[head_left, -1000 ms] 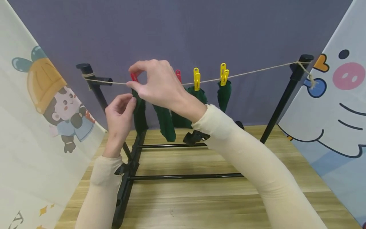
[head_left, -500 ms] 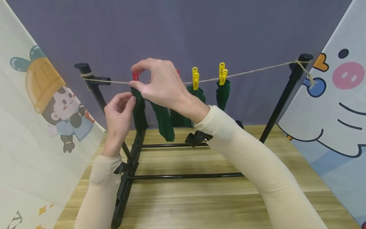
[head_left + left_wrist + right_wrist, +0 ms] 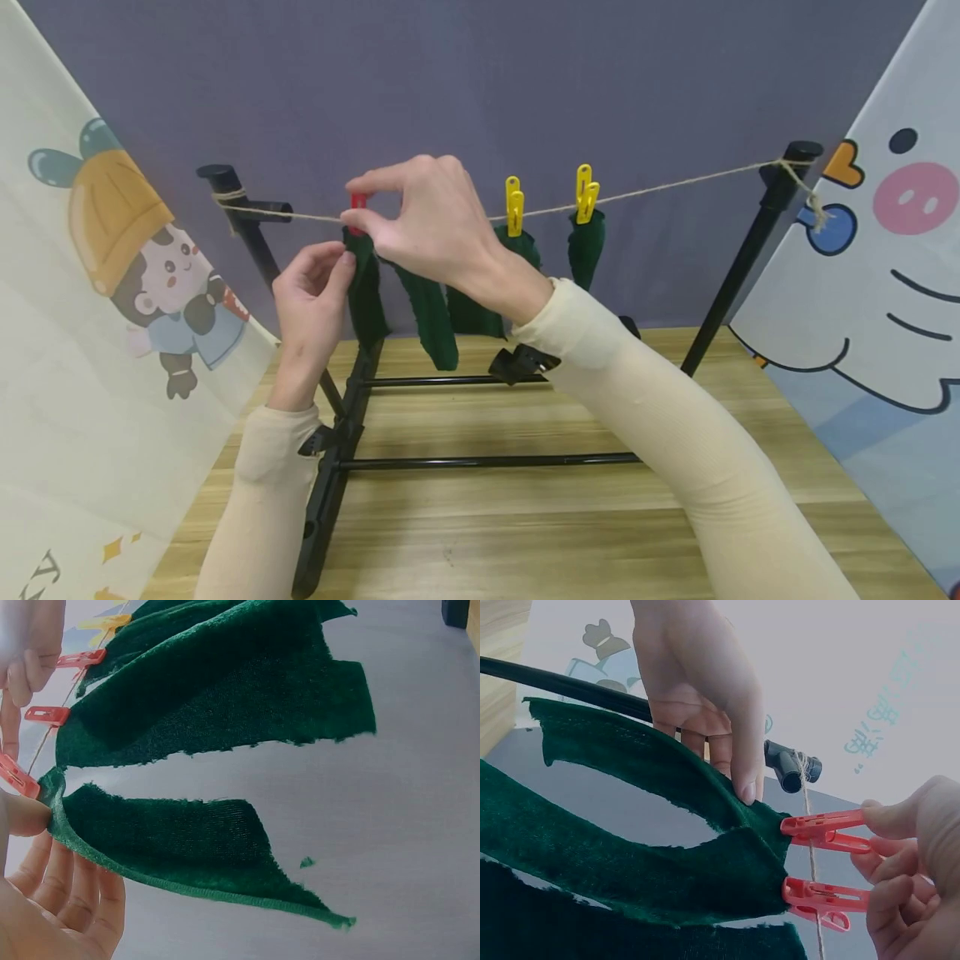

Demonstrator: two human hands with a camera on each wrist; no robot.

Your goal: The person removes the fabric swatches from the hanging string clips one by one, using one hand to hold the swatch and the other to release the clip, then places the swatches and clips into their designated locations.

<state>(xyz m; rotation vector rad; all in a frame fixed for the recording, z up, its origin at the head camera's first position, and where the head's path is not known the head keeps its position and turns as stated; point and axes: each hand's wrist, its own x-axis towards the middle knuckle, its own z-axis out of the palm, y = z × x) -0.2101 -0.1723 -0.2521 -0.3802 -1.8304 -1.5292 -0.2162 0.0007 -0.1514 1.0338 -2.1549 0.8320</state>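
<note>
My right hand [image 3: 442,221] is at the left part of the line, pinching a red clothespin [image 3: 826,827] between thumb and fingers. That clothespin's mouth is over the top corner of a dark green velvety cloth [image 3: 637,862], beside the string. My left hand [image 3: 311,292] is just below, and its thumb and fingers pinch the same cloth's edge close to the clothespin. A second red clothespin [image 3: 825,896] grips the cloth's other top corner on the line; in the head view my right hand hides it. Two long strips of the cloth hang down with a gap between them.
The string [image 3: 675,183] runs between two black posts [image 3: 738,267] of a rack on a wooden tabletop [image 3: 480,533]. Two yellow clothespins [image 3: 514,208] hold more green cloth at mid-line. Printed panels [image 3: 892,250] stand on both sides, a grey backdrop [image 3: 480,83] behind.
My right hand has shifted slightly right, and its red clothespin now shows lower, over the cloth's top. The other red clothespin has gone out of sight behind that hand. My left hand stays almost still.
</note>
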